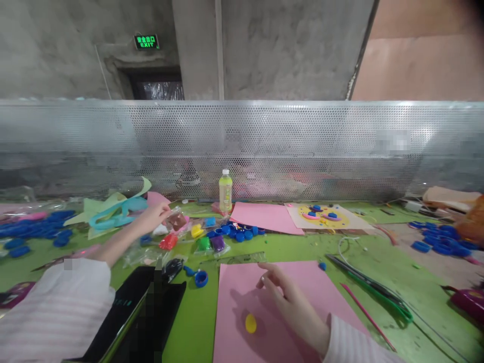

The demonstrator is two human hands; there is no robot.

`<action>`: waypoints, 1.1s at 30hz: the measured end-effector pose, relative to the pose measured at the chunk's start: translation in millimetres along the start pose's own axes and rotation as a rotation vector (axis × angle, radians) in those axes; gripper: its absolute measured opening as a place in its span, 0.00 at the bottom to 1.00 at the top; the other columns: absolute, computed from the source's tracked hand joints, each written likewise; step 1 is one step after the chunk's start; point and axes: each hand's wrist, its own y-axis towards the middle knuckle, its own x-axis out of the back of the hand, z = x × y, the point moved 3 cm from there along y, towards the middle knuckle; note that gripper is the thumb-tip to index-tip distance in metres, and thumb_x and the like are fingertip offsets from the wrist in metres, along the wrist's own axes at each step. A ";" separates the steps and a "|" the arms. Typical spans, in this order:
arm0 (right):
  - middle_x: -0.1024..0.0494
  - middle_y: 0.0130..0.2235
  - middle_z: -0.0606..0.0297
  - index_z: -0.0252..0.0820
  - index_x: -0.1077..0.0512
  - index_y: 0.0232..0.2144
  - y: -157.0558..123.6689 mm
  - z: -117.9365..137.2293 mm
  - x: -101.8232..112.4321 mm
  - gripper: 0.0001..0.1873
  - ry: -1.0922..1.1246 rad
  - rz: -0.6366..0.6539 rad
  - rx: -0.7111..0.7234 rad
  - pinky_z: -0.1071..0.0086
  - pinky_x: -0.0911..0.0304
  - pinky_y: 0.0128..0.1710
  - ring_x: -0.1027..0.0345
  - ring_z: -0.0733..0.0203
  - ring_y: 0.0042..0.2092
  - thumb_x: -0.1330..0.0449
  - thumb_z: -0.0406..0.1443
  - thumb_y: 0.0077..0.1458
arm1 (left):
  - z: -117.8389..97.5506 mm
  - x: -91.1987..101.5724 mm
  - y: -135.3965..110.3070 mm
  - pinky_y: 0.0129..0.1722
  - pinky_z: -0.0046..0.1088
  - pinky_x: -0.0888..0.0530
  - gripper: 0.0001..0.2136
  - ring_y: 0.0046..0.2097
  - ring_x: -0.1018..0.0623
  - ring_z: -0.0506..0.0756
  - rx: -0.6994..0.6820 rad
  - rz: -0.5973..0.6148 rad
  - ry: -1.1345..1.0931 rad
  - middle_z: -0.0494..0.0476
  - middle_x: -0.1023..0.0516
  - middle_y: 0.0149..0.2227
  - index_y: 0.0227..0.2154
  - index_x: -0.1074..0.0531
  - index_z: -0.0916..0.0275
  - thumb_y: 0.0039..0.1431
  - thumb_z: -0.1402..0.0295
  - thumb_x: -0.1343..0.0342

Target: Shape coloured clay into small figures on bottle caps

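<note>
My left hand reaches out to the left and pinches a small clear bag of brown clay, lifted slightly above other clay bags. Red, yellow, green and purple clay bags lie just beyond it on the green table. My right hand rests on a pink paper sheet with its fingers loosely spread and nothing in them. A small yellow clay blob sits on that sheet, left of my wrist.
A drink bottle stands at the back before a perforated metal screen. Blue bottle caps lie in heaps at left, centre and right. A phone leans near my left arm. Scissors lie on the right, and a decorated card behind.
</note>
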 end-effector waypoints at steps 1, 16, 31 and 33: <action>0.24 0.38 0.59 0.40 0.37 0.54 0.6 -1.0 -0.2 0.24 -0.005 -0.004 -0.001 0.65 0.31 0.39 0.28 0.56 0.41 0.54 0.47 0.63 | 3.0 -0.5 -3.0 0.36 0.34 0.22 0.13 0.36 0.22 0.54 0.027 0.026 -0.050 0.53 0.23 0.38 0.42 0.27 0.66 0.64 0.59 0.45; 0.40 0.63 0.54 0.45 0.46 0.64 36.1 74.3 -6.5 0.33 -0.425 0.141 0.303 0.45 0.50 0.64 0.49 0.48 0.65 0.41 0.36 0.58 | -71.2 -49.6 -83.6 0.45 0.40 0.22 0.11 0.43 0.21 0.55 0.026 0.314 -0.909 0.58 0.23 0.45 0.44 0.28 0.65 0.65 0.63 0.46; 0.25 0.48 0.53 0.36 0.31 0.55 109.2 61.6 -36.9 0.31 -0.456 0.349 0.449 0.58 0.34 0.51 0.30 0.54 0.47 0.31 0.35 0.48 | -55.1 -75.5 -105.0 0.39 0.36 0.22 0.11 0.38 0.20 0.54 -0.087 0.651 -0.835 0.53 0.22 0.34 0.35 0.28 0.65 0.64 0.61 0.45; 0.26 0.48 0.52 0.35 0.32 0.55 108.3 60.2 -37.8 0.32 -0.458 0.388 0.454 0.59 0.34 0.51 0.30 0.53 0.47 0.31 0.35 0.48 | -57.4 -72.4 -105.4 0.35 0.33 0.24 0.12 0.35 0.21 0.53 -0.149 0.658 -0.762 0.52 0.22 0.32 0.33 0.28 0.66 0.63 0.60 0.44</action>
